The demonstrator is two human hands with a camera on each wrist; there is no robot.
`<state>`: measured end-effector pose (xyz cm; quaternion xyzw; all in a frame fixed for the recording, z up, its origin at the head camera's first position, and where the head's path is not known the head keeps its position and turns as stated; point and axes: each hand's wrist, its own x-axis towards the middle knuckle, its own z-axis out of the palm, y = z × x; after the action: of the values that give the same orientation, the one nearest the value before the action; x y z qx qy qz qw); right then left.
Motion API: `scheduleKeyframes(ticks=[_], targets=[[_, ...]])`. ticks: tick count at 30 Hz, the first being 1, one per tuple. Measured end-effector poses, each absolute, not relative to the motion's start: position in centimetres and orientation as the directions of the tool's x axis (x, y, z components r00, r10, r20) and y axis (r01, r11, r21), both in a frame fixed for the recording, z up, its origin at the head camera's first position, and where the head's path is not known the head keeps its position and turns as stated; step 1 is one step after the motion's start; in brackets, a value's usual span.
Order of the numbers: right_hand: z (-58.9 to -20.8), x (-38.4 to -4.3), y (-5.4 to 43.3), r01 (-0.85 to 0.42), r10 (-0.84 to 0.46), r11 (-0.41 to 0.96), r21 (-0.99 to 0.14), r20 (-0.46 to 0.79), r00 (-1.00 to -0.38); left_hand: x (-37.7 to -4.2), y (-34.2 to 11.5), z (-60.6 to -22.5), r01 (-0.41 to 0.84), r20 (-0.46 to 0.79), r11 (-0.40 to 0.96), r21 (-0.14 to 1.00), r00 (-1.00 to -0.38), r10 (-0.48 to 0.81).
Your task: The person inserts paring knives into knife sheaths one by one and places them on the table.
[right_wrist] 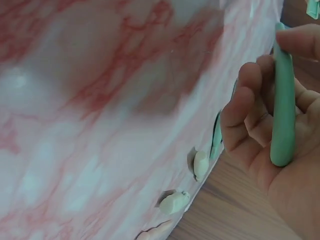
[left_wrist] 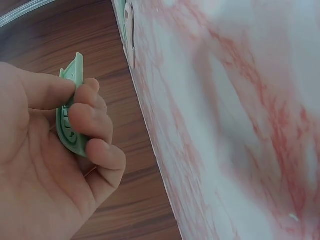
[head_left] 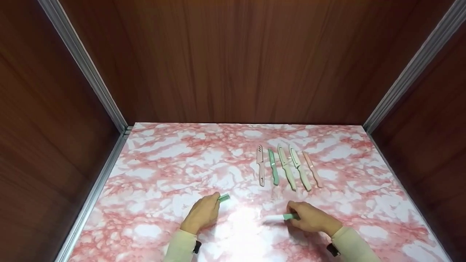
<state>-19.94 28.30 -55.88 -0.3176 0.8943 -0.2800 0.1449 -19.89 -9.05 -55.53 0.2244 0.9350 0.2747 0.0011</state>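
Observation:
My left hand [head_left: 202, 214] pinches a green knife sheath [left_wrist: 70, 131] between thumb and fingers; its end sticks out toward the right in the head view. In my right hand [head_left: 309, 217] is a knife with a green handle [right_wrist: 284, 112], gripped by the handle. Its white blade [head_left: 273, 218] points left, toward the sheath. Blade and sheath are apart, with bright tabletop between them. Beyond the right hand lies a row of sheathed knives: a pink one [head_left: 261, 171], a green one [head_left: 273, 169], two cream ones [head_left: 289, 177] and a peach one [head_left: 313, 171].
The red-and-white marbled tabletop [head_left: 164, 163] carries everything. Brown wood-grain panels [head_left: 233, 65] stand at the back and both sides, joined by metal corner rails [head_left: 87, 69]. Strong glare whitens the table between the hands.

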Motion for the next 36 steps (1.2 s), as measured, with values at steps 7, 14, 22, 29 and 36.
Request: scheduleKeyframes(ticks=[7,14,22,29,36], targets=[[-55.3,-20.3,27.4,-0.479,-0.617,0.664,-0.574,-0.058,-0.785,-19.9,-8.5,-55.1,0.396,0.095,0.711,0.581,-0.901,0.424],[-54.5,-21.0,26.1,-0.533,-0.593,0.698,-0.478,0.032,-0.805,-20.2,-7.7,-54.3,0.386,0.085,0.652,0.653,-0.892,0.443],[-53.4,-21.5,24.7,-0.579,-0.585,0.674,-0.459,0.147,-0.797,-20.3,-7.1,-53.8,0.364,0.047,0.599,0.713,-0.877,0.478],[-52.4,-21.6,23.5,-0.619,-0.589,0.645,-0.449,0.224,-0.776,-20.2,-6.2,-53.6,0.376,0.056,0.593,0.712,-0.872,0.486],[-52.0,-21.8,22.5,-0.659,-0.597,0.629,-0.413,0.285,-0.749,-19.9,-5.3,-53.2,0.386,0.059,0.582,0.716,-0.864,0.5]])
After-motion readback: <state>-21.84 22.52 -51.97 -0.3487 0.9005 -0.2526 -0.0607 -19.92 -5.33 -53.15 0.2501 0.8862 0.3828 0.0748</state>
